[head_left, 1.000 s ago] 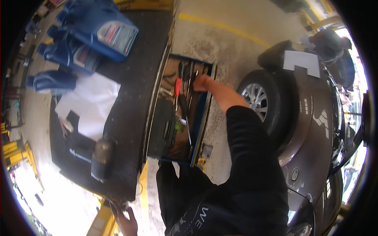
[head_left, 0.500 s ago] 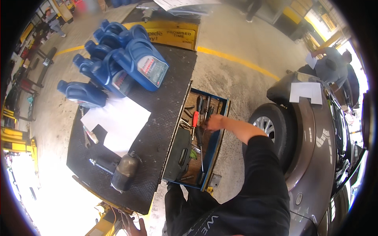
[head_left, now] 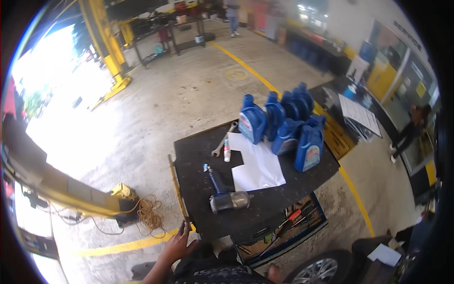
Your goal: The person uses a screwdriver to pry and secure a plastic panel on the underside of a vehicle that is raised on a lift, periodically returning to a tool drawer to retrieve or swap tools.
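My left hand (head_left: 178,245) is at the cart's lower-left corner, fingers extended beside its edge and thumb apart. A bit of my right hand (head_left: 273,273) shows at the lower edge, below the open drawer (head_left: 318,220) of mixed tools; its fingers are hidden. The dark cart top (head_left: 191,151) carries an impact wrench (head_left: 229,202), a combination wrench (head_left: 222,142), a small white tube (head_left: 227,154), cut white paper (head_left: 255,173) and several blue oil jugs (head_left: 307,154).
A yellow lift column (head_left: 101,42) and coiled cord (head_left: 150,213) are at left. A car wheel (head_left: 317,270) is bottom right. Behind the cart are a bench (head_left: 331,94) and clipboard (head_left: 359,113). People stand at back (head_left: 232,19) and right (head_left: 409,130); another (head_left: 416,236) is beside the car.
The view has swung round, so the cart and drawer now appear lower and turned. My right hand has left the tools in the drawer and dropped to the lower edge.
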